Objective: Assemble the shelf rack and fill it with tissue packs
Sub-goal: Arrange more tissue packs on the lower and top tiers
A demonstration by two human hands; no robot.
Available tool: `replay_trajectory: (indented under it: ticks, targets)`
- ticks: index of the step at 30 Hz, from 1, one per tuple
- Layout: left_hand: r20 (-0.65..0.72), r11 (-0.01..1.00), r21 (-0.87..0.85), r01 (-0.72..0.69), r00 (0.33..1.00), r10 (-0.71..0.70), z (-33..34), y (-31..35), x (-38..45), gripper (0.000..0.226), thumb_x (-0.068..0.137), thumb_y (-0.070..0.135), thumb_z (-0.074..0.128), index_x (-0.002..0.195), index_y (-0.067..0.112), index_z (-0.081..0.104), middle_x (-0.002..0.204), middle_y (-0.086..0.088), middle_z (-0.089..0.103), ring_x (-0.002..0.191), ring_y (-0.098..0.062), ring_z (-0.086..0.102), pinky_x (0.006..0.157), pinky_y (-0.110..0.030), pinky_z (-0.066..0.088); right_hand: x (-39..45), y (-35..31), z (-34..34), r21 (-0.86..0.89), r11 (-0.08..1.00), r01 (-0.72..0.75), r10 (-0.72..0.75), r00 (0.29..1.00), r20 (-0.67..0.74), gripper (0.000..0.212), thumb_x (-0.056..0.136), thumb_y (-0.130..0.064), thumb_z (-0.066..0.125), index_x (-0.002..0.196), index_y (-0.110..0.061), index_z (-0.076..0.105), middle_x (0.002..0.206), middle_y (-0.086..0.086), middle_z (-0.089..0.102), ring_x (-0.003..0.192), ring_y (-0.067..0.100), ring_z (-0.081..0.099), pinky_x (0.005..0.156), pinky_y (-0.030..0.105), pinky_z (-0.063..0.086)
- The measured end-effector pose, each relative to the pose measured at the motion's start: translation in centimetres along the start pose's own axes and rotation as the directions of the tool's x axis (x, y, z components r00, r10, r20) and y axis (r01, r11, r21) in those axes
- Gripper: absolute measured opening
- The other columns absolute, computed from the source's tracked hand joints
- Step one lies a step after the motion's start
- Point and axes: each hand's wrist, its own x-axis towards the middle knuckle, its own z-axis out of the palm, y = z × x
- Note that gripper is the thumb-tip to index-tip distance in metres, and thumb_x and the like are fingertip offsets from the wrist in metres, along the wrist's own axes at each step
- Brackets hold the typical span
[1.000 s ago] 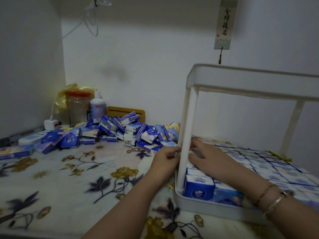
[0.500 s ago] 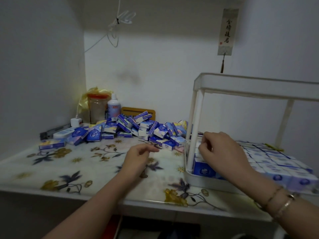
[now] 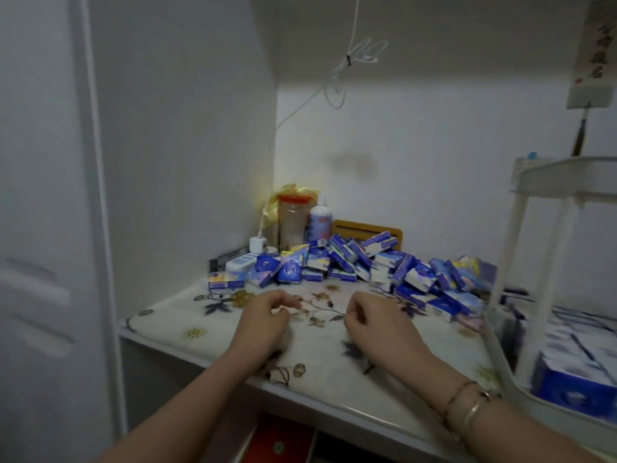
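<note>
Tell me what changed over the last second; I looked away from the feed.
Both hands left the rack: the left hand and right hand now hover over the table, loosely curled, holding nothing. The pile of tissue packs and the packs in the rack stayed put.

A home interior, seemingly a built-in alcove in a bedroom or storage corner. White shelf-like counter (image 3: 334,342) covered with a floral-printed mat. At the counter's back corner, a red-lidded jar (image 3: 293,218), a white bottle (image 3: 320,222) and a plugged-in charger (image 3: 257,244). Above the counter's right end, a hanging calligraphy scroll (image 3: 596,55). Left of the counter, a panelled white door (image 3: 43,248).
</note>
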Motion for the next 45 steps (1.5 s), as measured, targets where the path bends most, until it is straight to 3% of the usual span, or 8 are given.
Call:
replay_trajectory:
  ticks: [9, 15, 19, 25, 30, 35, 40, 45]
  targets:
    - [-0.219, 0.852, 0.511, 0.119, 0.976, -0.005, -2.3, -6.3, 8.6, 0.052, 0.088, 0.018, 0.053, 0.139, 0.022, 0.041, 0.142, -0.003, 0.042, 0.126, -0.025, 0.039, 0.107, -0.038, 0.033, 8.6, 0.2, 7.6, 0.320, 0.943, -0.091, 0.056, 0.992, 0.117, 0.012, 0.092, -0.022, 0.050, 0.081, -0.017, 0.051, 0.080, 0.000, 0.058, 0.068, 0.011, 0.051, 0.061, 0.026, 0.040]
    - [-0.150, 0.589, 0.760, 0.275, 0.956, -0.252, -4.2, -8.7, 13.1, 0.047, 0.092, 0.031, 0.046, 0.137, 0.019, 0.039, 0.144, -0.008, 0.040, 0.128, -0.032, 0.034, 0.104, -0.041, 0.033, 12.3, 0.8, 10.6, 0.296, 0.950, -0.098, 0.043, 0.982, 0.185, 0.009, 0.088, -0.016, 0.052, 0.087, -0.017, 0.060, 0.091, -0.001, 0.059, 0.079, 0.011, 0.056, 0.065, 0.021, 0.045]
    - [-0.206, 0.451, 0.849, 0.275, 0.959, -0.196, -4.6, -8.9, 13.8, 0.051, 0.090, 0.051, 0.048, 0.129, 0.019, 0.046, 0.136, -0.009, 0.041, 0.123, -0.032, 0.036, 0.101, -0.040, 0.032, 14.9, 1.3, 11.7, 0.277, 0.952, -0.132, 0.072, 0.973, 0.219, 0.011, 0.087, -0.019, 0.054, 0.098, -0.020, 0.055, 0.102, 0.001, 0.057, 0.099, 0.018, 0.054, 0.080, 0.031, 0.046]
    - [-0.490, 0.677, 0.638, 0.366, 0.872, -0.010, -4.0, -9.6, 14.0, 0.062, 0.081, 0.061, 0.055, 0.119, 0.013, 0.055, 0.117, -0.011, 0.046, 0.108, -0.032, 0.043, 0.088, -0.037, 0.033, 17.1, 1.3, 13.3, 0.280, 0.952, -0.126, 0.114, 0.992, 0.060, 0.019, 0.087, -0.026, 0.054, 0.099, -0.024, 0.041, 0.101, 0.001, 0.048, 0.084, 0.021, 0.053, 0.073, 0.036, 0.045]
    - [-0.372, 0.950, 0.309, -0.031, 0.916, 0.151, -2.0, -8.7, 15.7, 0.053, 0.082, 0.040, 0.067, 0.124, 0.014, 0.048, 0.118, -0.004, 0.050, 0.107, -0.021, 0.049, 0.092, -0.035, 0.042, 18.2, 1.3, 13.8, 0.317, 0.928, -0.195, 0.145, 0.974, 0.174, 0.011, 0.084, -0.037, 0.051, 0.087, -0.028, 0.045, 0.089, -0.002, 0.059, 0.079, 0.020, 0.057, 0.072, 0.037, 0.043]
    - [-0.091, 0.947, 0.322, 0.011, 0.996, 0.020, -0.3, -9.9, 16.0, 0.051, 0.088, 0.037, 0.061, 0.129, 0.019, 0.037, 0.119, -0.001, 0.057, 0.105, -0.020, 0.055, 0.080, -0.027, 0.038, 18.5, 1.6, 13.8, 0.426, 0.874, -0.234, 0.123, 0.954, 0.272, 0.013, 0.083, -0.039, 0.049, 0.093, -0.041, 0.056, 0.092, -0.011, 0.067, 0.088, 0.012, 0.061, 0.089, 0.040, 0.047]
    - [0.003, 0.907, 0.421, -0.008, 1.000, 0.007, -0.4, -10.3, 15.4, 0.072, 0.074, 0.050, 0.068, 0.132, 0.025, 0.034, 0.128, -0.002, 0.055, 0.116, -0.025, 0.051, 0.095, -0.041, 0.045, 18.3, 1.6, 13.5, 0.568, 0.782, -0.257, 0.077, 0.944, 0.321, 0.029, 0.088, -0.025, 0.049, 0.106, -0.041, 0.064, 0.114, -0.009, 0.062, 0.104, 0.013, 0.057, 0.097, 0.039, 0.045]
    - [-0.099, 0.910, 0.415, -0.027, 0.992, 0.075, -0.4, -9.2, 14.1, 0.071, 0.076, 0.043, 0.073, 0.133, 0.019, 0.039, 0.127, -0.003, 0.051, 0.116, -0.026, 0.047, 0.094, -0.039, 0.043, 17.1, 1.3, 12.1, 0.730, 0.650, -0.211, 0.177, 0.976, 0.124, 0.004, 0.092, -0.013, 0.054, 0.090, -0.016, 0.055, 0.088, -0.002, 0.054, 0.075, 0.013, 0.053, 0.060, 0.020, 0.039]
